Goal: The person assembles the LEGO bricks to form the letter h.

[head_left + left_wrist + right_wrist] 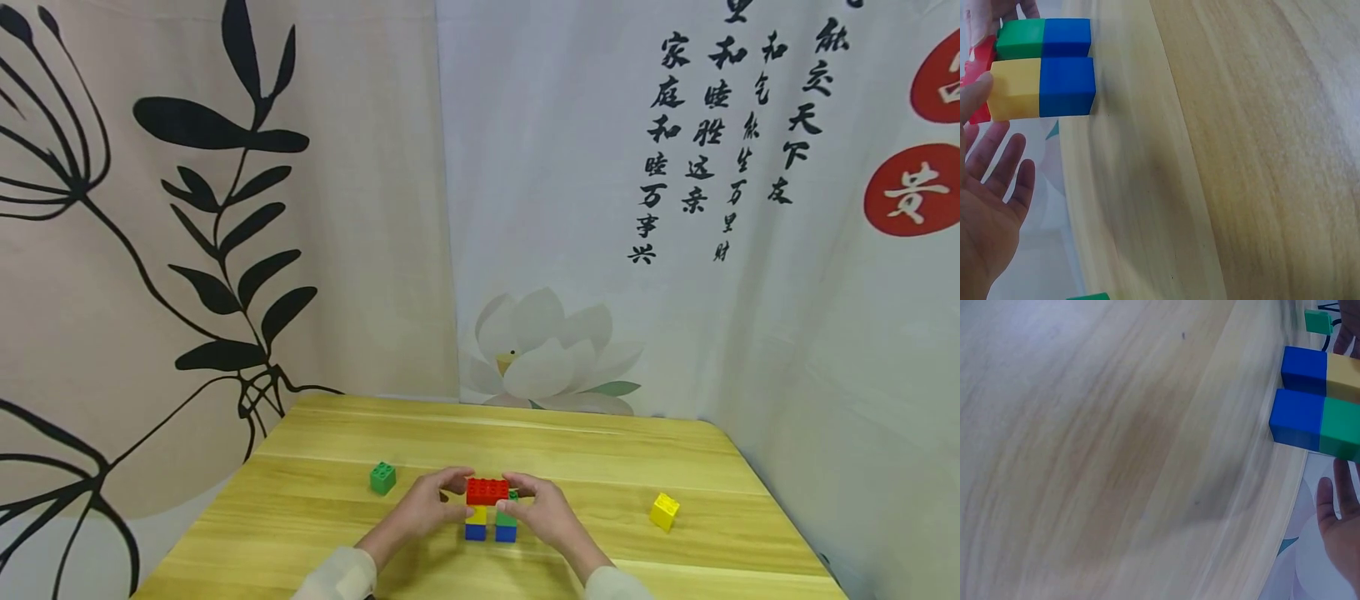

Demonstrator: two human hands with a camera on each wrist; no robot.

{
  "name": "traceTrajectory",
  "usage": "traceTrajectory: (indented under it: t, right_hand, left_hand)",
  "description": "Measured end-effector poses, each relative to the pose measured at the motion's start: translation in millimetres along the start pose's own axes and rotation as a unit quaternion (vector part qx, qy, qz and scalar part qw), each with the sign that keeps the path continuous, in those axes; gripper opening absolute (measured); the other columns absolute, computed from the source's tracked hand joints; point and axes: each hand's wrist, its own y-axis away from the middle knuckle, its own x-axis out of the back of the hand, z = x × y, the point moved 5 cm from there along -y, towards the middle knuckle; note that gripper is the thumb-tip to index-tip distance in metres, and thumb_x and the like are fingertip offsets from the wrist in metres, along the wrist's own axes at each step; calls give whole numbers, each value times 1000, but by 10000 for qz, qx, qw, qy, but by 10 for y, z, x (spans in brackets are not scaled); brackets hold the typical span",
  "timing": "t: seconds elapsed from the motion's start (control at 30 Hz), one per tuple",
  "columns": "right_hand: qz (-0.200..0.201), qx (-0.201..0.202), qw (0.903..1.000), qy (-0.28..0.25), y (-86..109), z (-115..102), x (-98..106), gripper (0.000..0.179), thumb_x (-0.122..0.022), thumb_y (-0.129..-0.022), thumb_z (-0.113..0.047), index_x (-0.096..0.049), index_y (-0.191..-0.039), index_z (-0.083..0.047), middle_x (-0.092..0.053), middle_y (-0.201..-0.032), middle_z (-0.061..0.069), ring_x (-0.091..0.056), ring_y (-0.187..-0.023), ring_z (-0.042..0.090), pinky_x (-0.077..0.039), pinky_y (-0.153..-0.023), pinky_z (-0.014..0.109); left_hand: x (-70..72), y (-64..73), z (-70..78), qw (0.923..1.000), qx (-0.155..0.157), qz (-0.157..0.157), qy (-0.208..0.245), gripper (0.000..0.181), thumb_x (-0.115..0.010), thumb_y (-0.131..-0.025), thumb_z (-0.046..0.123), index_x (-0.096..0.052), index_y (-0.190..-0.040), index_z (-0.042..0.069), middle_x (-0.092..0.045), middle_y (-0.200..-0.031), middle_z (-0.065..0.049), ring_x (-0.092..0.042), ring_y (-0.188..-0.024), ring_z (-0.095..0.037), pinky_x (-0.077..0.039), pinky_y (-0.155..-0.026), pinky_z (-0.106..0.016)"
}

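A red brick (487, 492) lies across two small columns on the wooden table. The left column has a yellow brick (1015, 89) over a blue brick (1067, 87); the right one has a green brick (1341, 427) over another blue brick (1297, 419). My left hand (429, 503) holds the red brick's left end, thumb in front near the yellow brick and index finger toward the back. At the opposite end my right hand (550, 512) grips it, with its thumb on the front lower corner. The other fingers of the left hand spread loosely, as the left wrist view shows.
A loose green brick (382, 478) lies on the table (600, 467) left of the hands, and a loose yellow brick (664, 512) to the right. Behind the table's far edge hangs a printed curtain (375, 208) with plants and writing.
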Motion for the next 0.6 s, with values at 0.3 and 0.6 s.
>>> traceTrajectory:
  t: [0.3,0.6]
  right_hand:
    - [34,47,10000,75,-16,-5,5,57,-72,-88,-39,-59,-136,-11,-66,-125,15,-63,-109,28,-58,-80,37]
    - [-50,160,9997,188,-50,14,-1,53,-69,-90,-41,-62,-132,-9,-70,-119,7,-60,-109,25,-56,-85,41]
  left_hand:
    - [24,16,17,9999,43,135,72,51,-70,-88,44,-63,-130,15,-70,-119,-2,-62,-110,-22,-51,-89,-36]
    - [24,36,15,9992,171,-57,366,45,-70,-90,41,-67,-125,13,-71,-115,-3,-62,-105,-18,-52,-83,-30]
